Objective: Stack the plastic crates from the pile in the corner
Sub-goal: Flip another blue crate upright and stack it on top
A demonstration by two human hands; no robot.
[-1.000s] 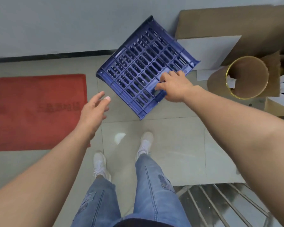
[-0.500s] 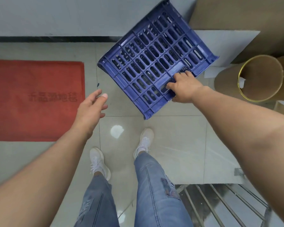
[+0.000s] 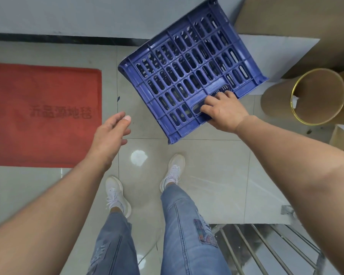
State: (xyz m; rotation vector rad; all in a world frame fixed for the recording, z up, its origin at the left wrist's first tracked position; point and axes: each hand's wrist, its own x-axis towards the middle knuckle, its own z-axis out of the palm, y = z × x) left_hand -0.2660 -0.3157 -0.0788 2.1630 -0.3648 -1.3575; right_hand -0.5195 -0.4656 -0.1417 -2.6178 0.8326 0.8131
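We stand on a pale tiled floor (image 3: 216, 175) that meets a grey wall (image 3: 77, 12) along a dark skirting strip. To our left a red mat (image 3: 38, 116) with dark printed characters lies flat on the tiles. The blue plastic crate (image 3: 189, 70) hangs ahead of us above the floor, tilted so that one slotted side faces up at us, its far corner reaching up in front of the wall. To the right, a round cardboard drum (image 3: 306, 96) with a gold rim lies on its side, open mouth towards us, in front of leaning cardboard sheets (image 3: 286, 14). A metal rack (image 3: 266, 249) shows at lower right. Our right hand (image 3: 224, 112) is clamped on the crate, fingers hooked into its handle slot. Our left hand (image 3: 111, 133) hovers empty near the crate's nearest corner, fingers loosely spread, not touching it.
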